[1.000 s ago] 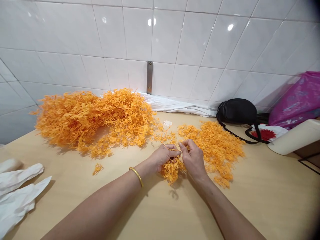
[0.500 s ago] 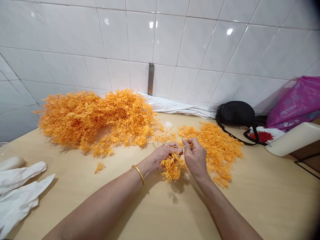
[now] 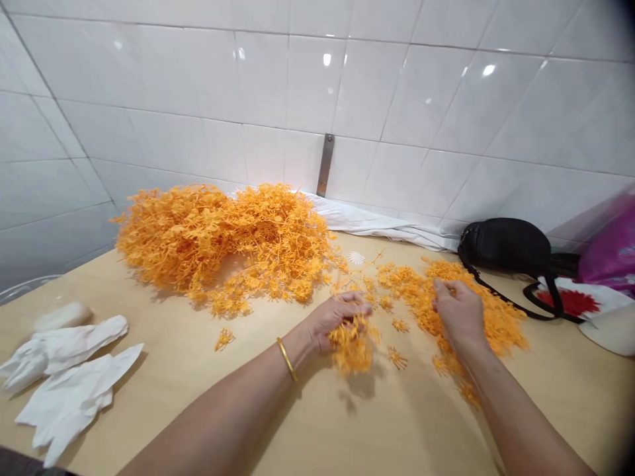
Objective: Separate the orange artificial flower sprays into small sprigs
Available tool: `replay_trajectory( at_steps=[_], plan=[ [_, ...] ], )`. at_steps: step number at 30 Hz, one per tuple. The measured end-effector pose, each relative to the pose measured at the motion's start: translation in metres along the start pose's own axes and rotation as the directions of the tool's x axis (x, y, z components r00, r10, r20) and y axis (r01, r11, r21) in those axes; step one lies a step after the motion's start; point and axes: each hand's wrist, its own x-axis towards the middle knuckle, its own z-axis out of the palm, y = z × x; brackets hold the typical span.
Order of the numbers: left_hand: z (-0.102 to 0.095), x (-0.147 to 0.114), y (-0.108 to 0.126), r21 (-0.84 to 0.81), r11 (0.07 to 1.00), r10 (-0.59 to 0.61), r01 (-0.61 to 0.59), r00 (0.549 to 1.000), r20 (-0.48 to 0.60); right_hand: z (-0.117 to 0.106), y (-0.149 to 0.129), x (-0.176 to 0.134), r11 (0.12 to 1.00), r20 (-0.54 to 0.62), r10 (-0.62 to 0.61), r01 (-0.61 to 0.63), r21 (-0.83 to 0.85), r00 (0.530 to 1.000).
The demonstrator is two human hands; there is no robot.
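My left hand (image 3: 342, 320), with a gold bangle on the wrist, is closed round a bunch of orange artificial flower sprigs (image 3: 354, 350) that hangs below its fingers, slightly blurred. My right hand (image 3: 459, 314) is at the pile of loose orange flower pieces (image 3: 496, 324) on the right, fingers curled together; what they hold, if anything, is hidden. Between the hands lie several single orange pieces (image 3: 397, 357) on the table. A large heap of orange sprigs (image 3: 198, 238) spreads at the back left, and one small piece (image 3: 224, 339) rests in front of it.
White gloves (image 3: 82, 390) lie at the left of the wooden table (image 3: 297, 423). A white cloth (image 3: 377, 218) runs along the tiled wall. Back right are a black bag with a strap (image 3: 510, 244), a purple bag (image 3: 610, 244) and a red-and-white item (image 3: 575, 299).
My right hand has left the bunch in my left hand and moved right to the loose pile. Several single pieces now lie between the hands. The whole view has shifted leftward.
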Motion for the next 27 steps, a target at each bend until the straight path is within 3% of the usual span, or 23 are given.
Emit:
replay_trajectory(
  at_steps=[3,7,11,14,17,19,22,24,27],
  plan=[
    [-0.008,0.008,-0.001,-0.17,0.982,0.052,-0.088,0.977,-0.205,-0.013,0.0,-0.001,0.996,0.039,0.059,-0.056,-0.075,0.997],
    [-0.012,0.017,-0.006,-0.159,0.982,0.047,-0.099,0.952,-0.301,-0.004,0.003,-0.024,0.994,0.195,0.102,-0.092,-0.059,0.976],
    [-0.011,0.018,-0.009,-0.078,0.993,0.066,-0.092,0.955,-0.29,0.006,0.018,-0.041,0.948,0.276,-0.158,0.224,-0.227,0.948],
    [-0.011,0.018,-0.01,-0.003,0.993,0.11,-0.116,0.951,-0.288,0.004,0.016,-0.044,0.864,0.219,-0.295,0.357,-0.355,0.93],
    [-0.009,0.019,-0.013,0.069,0.985,0.174,-0.161,0.943,-0.285,0.003,0.005,-0.048,0.895,0.245,-0.356,0.405,-0.189,0.902],
    [-0.007,0.019,-0.015,0.104,0.974,0.221,-0.2,0.94,-0.26,0.006,-0.003,-0.053,0.936,0.352,-0.331,0.353,0.004,0.875],
    [-0.004,0.017,-0.018,0.093,0.975,0.218,-0.202,0.947,-0.235,0.012,-0.009,-0.06,0.97,0.528,-0.237,0.172,0.17,0.815],
    [-0.004,0.016,-0.019,0.07,0.979,0.201,-0.19,0.953,-0.226,0.014,-0.01,-0.062,0.971,0.579,-0.202,0.083,0.226,0.79],
    [-0.004,0.015,-0.02,0.082,0.98,0.193,-0.179,0.96,-0.204,0.014,-0.008,-0.061,0.965,0.577,-0.152,-0.006,0.262,0.802]
  ],
)
